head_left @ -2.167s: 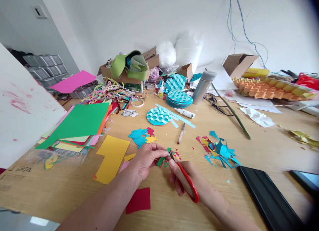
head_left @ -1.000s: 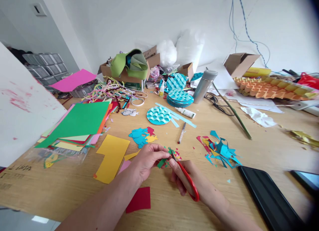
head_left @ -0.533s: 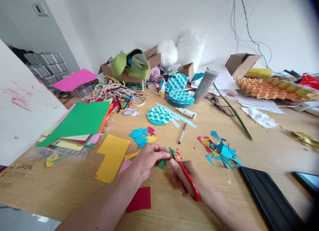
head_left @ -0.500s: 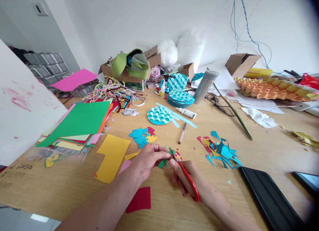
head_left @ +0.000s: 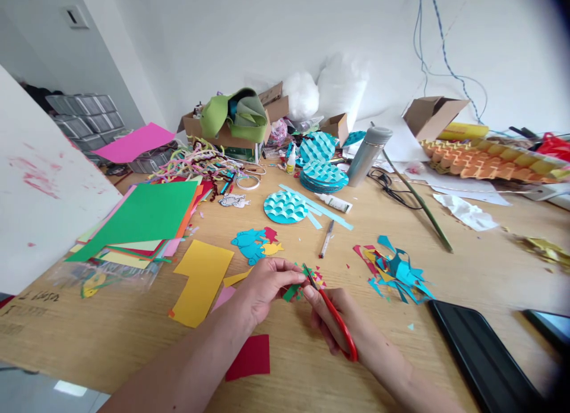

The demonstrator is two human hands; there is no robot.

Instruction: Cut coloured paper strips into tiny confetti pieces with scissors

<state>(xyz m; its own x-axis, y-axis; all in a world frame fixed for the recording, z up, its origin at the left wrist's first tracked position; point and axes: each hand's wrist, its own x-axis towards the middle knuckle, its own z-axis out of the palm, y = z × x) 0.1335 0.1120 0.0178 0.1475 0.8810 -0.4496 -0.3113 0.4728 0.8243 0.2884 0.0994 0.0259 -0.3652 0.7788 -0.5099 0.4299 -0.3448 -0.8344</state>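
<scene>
Left hand (head_left: 269,284) pinches green paper (head_left: 291,292) by small scraps (head_left: 319,277); right hand (head_left: 327,312) grips red scissors (head_left: 342,325), blades (head_left: 310,276) near the paper. Likely mid-snipping; next cut calls for steady paper.

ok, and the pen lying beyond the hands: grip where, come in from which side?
Probably pinch the pen mid-barrel, from above, closing across its width. It's slim and lies flat, running away from the viewer, with both long sides apart from the fish cutouts and scrap pile. The far end looks tighter: pale blue strips lie close by.
</scene>
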